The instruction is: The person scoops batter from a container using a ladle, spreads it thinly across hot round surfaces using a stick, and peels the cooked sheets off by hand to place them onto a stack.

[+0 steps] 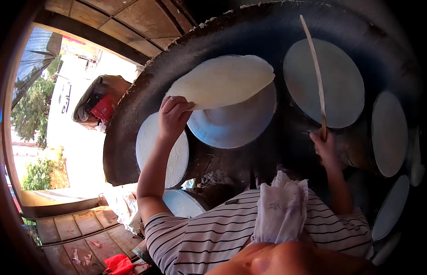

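Pinched in the fingers of my left hand (173,114) is the near left edge of a thin, pale round flatbread sheet (220,82). The sheet slants over a round, shiny bluish plate (232,127), whose near part is bare; whether its far edge still touches the plate I cannot tell. My right hand (326,145) grips the lower end of a long, thin, slightly bent wooden stick (317,68). This stick points away from me across another pale round disc (323,87), and I cannot tell whether it touches it.
Several more pale discs lie around me, among them one at left (162,149), one at far right (389,133) and one near my left elbow (181,204). A dark curved rim (131,123) encloses the far side. Red cloth or plastic (119,264) lies on the tiled floor.
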Demonstrator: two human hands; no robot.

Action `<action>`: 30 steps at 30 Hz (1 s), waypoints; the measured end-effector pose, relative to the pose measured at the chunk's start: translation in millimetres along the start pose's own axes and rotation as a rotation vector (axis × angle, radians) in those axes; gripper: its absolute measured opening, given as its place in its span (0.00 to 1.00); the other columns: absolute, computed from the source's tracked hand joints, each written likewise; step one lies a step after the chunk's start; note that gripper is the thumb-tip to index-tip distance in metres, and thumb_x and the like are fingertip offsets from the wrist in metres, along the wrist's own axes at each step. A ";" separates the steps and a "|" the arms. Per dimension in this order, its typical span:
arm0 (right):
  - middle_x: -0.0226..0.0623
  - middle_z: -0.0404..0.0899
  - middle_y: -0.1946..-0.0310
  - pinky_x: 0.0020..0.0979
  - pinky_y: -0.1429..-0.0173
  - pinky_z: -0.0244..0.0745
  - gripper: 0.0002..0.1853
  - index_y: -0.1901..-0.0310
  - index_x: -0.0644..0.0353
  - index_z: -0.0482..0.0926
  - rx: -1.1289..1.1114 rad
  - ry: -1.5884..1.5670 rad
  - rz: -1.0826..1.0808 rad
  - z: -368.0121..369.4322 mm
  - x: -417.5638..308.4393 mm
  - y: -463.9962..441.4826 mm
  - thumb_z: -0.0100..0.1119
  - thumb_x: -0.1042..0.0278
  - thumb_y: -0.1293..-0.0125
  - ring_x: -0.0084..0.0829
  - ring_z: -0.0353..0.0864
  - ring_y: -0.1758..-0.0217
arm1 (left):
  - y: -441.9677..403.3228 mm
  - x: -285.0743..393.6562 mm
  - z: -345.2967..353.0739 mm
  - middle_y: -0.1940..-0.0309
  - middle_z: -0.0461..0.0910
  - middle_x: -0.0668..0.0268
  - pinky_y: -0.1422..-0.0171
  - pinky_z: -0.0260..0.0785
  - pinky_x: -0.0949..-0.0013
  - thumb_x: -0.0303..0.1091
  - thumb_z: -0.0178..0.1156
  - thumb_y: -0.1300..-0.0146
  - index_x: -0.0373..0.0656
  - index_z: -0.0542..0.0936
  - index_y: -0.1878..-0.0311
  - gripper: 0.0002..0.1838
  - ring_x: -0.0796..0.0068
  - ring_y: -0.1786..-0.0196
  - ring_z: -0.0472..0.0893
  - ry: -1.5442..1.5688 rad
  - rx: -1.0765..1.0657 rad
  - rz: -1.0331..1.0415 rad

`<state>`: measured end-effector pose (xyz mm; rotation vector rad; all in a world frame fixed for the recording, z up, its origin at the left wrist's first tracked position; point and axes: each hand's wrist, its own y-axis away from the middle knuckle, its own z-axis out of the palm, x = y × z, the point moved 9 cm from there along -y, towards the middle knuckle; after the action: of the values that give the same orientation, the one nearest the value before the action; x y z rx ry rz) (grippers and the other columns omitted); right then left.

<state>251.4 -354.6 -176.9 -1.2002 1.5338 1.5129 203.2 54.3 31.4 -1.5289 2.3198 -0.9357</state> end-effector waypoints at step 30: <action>0.41 0.79 0.76 0.36 0.68 0.72 0.13 0.60 0.65 0.75 1.803 0.318 -0.094 -320.9 -80.2 347.8 0.60 0.69 0.47 0.39 0.79 0.73 | -147.8 457.6 217.4 0.65 0.77 0.64 0.58 0.68 0.60 0.24 0.67 0.53 0.44 0.82 0.65 0.10 0.60 0.63 0.76 1.053 -0.067 0.981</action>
<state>5.1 -689.6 62.7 -0.3000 2.0189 -0.4407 220.1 -473.2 27.7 0.4018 3.1364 -1.4799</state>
